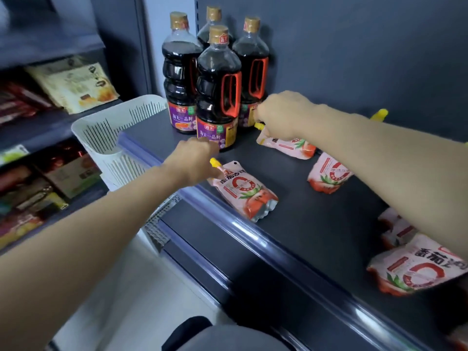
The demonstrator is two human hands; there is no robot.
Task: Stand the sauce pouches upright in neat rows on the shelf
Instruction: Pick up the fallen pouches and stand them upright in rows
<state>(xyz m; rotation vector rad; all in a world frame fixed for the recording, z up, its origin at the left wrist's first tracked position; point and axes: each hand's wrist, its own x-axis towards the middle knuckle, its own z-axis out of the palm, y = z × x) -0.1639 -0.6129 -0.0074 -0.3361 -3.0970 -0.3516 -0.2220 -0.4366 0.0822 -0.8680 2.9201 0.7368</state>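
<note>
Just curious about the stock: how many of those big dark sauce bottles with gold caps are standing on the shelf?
4, clustered at the shelf's back left: front bottle, left, right, and rear, mostly hidden. More could stand behind.

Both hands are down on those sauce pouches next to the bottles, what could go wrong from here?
1. The right hand grips a pink yellow-capped sauce pouch right beside the four tall dark soy sauce bottles; lifting it could bump them.
2. The left hand holds another pink pouch lying near the dark shelf's front edge; a loose grip might drop it off.
3. The soft pouches may slump over once stood up.
</note>
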